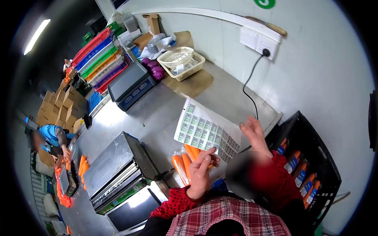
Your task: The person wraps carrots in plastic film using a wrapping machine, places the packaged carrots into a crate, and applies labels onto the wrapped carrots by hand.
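Note:
My left hand (201, 171) pinches the lower edge of a white sheet of stickers (202, 128), printed with rows of small green labels and dark barcodes. Beside the sheet's right edge, my right hand (254, 131) is raised with its fingers apart and nothing visible in it. Carrots in clear plastic bags (181, 167) lie on the metal table beneath the sheet, partly covered by my left hand. A dark blurred round patch hides part of my right forearm.
Bagged carrots with blue labels (299, 173) fill part of a black crate (311, 137) at right. A weighing and label machine (114, 169) stands left, a dark scale (132, 84) behind. Cream baskets (181, 63) sit near the wall. A co-worker (55, 137) handles carrots at far left.

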The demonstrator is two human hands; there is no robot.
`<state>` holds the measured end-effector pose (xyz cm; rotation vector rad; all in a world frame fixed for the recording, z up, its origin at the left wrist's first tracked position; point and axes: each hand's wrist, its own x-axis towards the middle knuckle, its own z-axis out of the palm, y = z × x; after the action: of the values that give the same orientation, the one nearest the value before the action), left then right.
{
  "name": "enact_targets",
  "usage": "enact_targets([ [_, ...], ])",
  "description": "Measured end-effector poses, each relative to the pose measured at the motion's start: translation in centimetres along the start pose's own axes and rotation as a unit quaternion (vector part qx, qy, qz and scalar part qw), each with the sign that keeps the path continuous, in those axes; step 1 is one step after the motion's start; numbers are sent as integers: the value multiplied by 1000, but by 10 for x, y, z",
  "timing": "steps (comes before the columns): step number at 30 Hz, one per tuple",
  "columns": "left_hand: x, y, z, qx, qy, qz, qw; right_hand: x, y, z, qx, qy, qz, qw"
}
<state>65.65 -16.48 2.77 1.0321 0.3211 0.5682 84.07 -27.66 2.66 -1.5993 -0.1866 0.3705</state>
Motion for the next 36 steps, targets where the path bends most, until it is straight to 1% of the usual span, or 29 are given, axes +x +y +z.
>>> enact_targets([
  [1,-6,3,7,5,-4,-3,1000,-8,10,-9,5,4,2,1000],
  [2,-11,4,14,25,-10,40,999,-13,23,-18,154,-81,96,980],
  [3,-16,5,21,45,-16,82,995,-16,33,-26,297,-165,186,922],
  [4,-24,8,28,46,-21,88,995,-29,12,-32,291,-243,127,917],
  [5,-31,9,31,51,-24,90,994,-37,1,-38,296,-244,123,915],
  [7,-50,13,31,144,-50,143,978,-50,-13,-48,216,-210,76,951],
  [8,-55,23,30,174,-25,193,965,-51,-17,-59,194,-205,42,959],
  [9,-53,24,13,166,-7,241,956,-52,-19,-69,201,-211,23,956],
  [10,-45,33,2,83,-4,269,960,-56,-25,-79,174,-201,2,964],
  [11,-37,45,-10,90,51,258,960,-59,-29,-87,146,-191,-18,971],
  [12,-33,66,-5,70,-17,248,966,-60,-28,-92,92,-171,-48,980],
  [13,-31,84,-2,48,-86,238,966,-62,-29,-95,91,-176,-47,979],
  [15,-31,98,-18,286,-50,159,944,-66,-31,-96,23,-175,-107,978],
  [16,-41,118,0,370,-81,146,914,-70,-33,-96,16,-181,-110,977],
  [17,-42,124,16,305,13,137,942,-74,-35,-95,14,-191,-110,975],
  [19,-41,141,18,281,156,311,894,-77,-39,-95,-1,-167,-101,981],
  [20,-44,149,10,386,157,398,817,-78,-38,-95,33,-179,-91,979],
  [21,-48,150,2,455,104,425,776,-78,-36,-93,41,-179,-91,979],
  [23,-52,140,17,482,5,448,753,-81,-33,-92,78,-236,-50,967],
  [24,-53,144,23,552,-26,431,713,-83,-32,-89,81,-248,-43,965],
  [25,-50,146,27,585,-51,412,697,-85,-32,-89,80,-250,-44,964],
  [27,-40,148,16,543,-30,370,753,-88,-33,-89,57,-267,-45,961],
  [29,-31,157,13,396,30,293,870,-90,-35,-89,64,-269,-43,960],
  [30,-26,166,1,414,-14,235,879,-90,-35,-90,61,-273,-42,959],
  [31,-28,169,3,415,-14,236,879,-90,-34,-89,59,-276,-42,959],
  [33,-29,173,10,358,-77,53,929,-89,-33,-88,56,-281,-38,957],
  [34,-27,175,10,372,-60,18,926,-89,-32,-88,51,-287,-33,956],
  [35,-25,175,9,371,-59,16,926,-89,-30,-88,51,-287,-31,956],
  [36,-21,173,8,454,-69,142,877,-88,-28,-88,42,-293,-31,955],
])
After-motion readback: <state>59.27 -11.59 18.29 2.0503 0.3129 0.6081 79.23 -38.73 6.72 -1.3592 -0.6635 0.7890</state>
